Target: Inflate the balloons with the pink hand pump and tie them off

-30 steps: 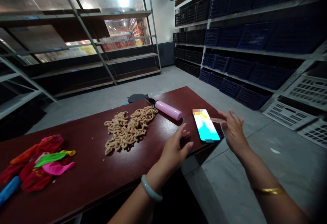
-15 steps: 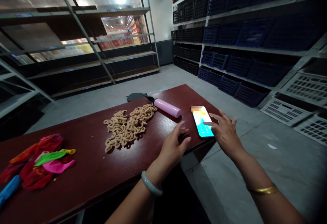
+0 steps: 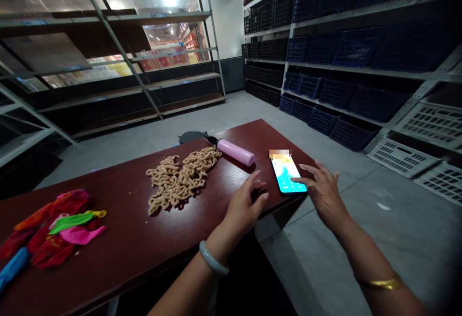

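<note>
A smartphone (image 3: 287, 169) with a lit screen lies flat near the right end of the dark red table (image 3: 119, 239). My right hand (image 3: 325, 192) is at its right side, fingers apart, one fingertip over the lower screen; whether it touches the glass I cannot tell. To the left of the phone, my left hand (image 3: 247, 200) hovers over the table edge with loosely bent fingers and nothing in it. Beyond it lie a pink cylindrical bottle (image 3: 236, 152) on its side and a heap of tan, twisted, cord-like pieces (image 3: 180, 177).
Deflated balloons (image 3: 68, 227) in several colours lie at the table's left. A dark flat object (image 3: 193, 137) shows past the far edge. Metal shelving (image 3: 159, 85) stands behind; racks of blue crates (image 3: 337, 92) and white crates (image 3: 400, 157) line the right side.
My right hand has shifted slightly right, its pointing fingertip moving a little right and down over the phone screen. My left hand is nearly still.
</note>
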A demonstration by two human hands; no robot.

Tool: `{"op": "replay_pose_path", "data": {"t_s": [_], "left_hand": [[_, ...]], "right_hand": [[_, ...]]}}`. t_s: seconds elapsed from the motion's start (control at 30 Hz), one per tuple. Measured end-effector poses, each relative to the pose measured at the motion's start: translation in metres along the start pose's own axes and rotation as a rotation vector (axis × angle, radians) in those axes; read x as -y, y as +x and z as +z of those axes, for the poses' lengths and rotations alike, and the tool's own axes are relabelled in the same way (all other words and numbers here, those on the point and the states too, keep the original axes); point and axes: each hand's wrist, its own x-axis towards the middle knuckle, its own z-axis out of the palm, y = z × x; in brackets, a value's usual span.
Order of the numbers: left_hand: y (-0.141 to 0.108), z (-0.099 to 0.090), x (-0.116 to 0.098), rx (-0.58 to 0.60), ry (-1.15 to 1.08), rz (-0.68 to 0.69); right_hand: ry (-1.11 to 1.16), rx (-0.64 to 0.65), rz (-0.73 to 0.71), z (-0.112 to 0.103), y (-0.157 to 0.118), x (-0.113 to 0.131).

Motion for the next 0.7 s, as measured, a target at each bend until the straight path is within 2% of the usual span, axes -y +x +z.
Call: {"op": "replay_pose_path", "data": {"t_s": [0.1,0.23,0.33,0.47,0.6,0.7], "left_hand": [[0.000,0.000,-0.001,0.001,-0.002,-0.002],[0.000,-0.001,-0.003,0.001,0.005,-0.003],[0.001,0.000,-0.004,-0.008,0.015,0.002],[0.000,0.000,-0.003,-0.009,-0.004,0.001],[0.000,0.000,-0.003,-0.009,0.004,-0.013],[0.001,0.000,-0.003,-0.007,0.004,-0.014]], "right_hand": [[-0.015,0.030,-0.013,0.002,-0.004,-0.002],[-0.016,-0.033,0.066,0.000,-0.002,-0.002],[-0.012,-0.028,0.091,-0.002,-0.001,-0.002],[0.043,-0.063,0.044,-0.003,-0.006,0.000],[0.071,-0.002,-0.005,0.000,-0.014,0.007],[0.097,-0.012,0.009,0.000,-0.016,0.010]]}}
